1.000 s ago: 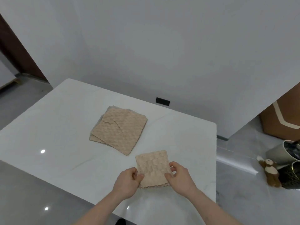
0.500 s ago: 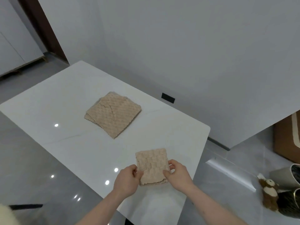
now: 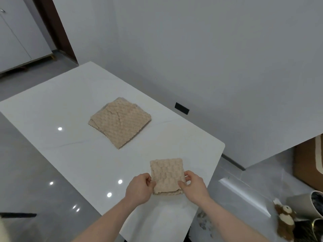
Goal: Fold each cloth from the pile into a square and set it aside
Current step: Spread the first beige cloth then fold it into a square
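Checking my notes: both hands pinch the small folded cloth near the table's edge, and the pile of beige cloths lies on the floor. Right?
Not quite. The head view shows the pile of beige cloths lying on the white table, not the floor.

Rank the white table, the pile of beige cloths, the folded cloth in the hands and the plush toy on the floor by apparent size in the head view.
1. White table, by far the largest.
2. Pile of beige cloths.
3. Folded cloth, held by the left hand and right hand.
4. Plush toy, about level with the folded cloth; it sits lower and partly cut off, so this order is unsure.
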A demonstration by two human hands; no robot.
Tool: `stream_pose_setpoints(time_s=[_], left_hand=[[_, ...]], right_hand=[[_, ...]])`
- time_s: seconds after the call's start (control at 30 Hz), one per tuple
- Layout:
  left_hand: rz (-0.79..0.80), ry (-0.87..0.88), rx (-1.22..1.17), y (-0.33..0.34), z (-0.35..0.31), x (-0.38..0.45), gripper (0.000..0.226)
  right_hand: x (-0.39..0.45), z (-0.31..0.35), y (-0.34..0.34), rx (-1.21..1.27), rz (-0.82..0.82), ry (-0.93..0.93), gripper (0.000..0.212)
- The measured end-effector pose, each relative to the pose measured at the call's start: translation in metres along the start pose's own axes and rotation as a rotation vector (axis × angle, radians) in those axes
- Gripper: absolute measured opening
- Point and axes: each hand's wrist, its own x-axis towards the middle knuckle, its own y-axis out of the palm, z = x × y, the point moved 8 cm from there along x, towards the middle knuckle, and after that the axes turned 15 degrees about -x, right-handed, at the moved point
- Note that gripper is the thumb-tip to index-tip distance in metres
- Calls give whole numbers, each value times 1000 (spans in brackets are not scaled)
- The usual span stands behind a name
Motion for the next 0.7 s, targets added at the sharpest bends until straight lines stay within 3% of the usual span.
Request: stream_pose_setpoints(time_s=[0.43, 0.7], left_hand=[[-112, -194, -42, 133, -52, 74, 26], [-75, -221, 39, 183, -95, 127, 19]], right_hand=[[125, -109, -64, -79, 108, -49, 14], [185, -156, -90, -119, 114, -41, 13]])
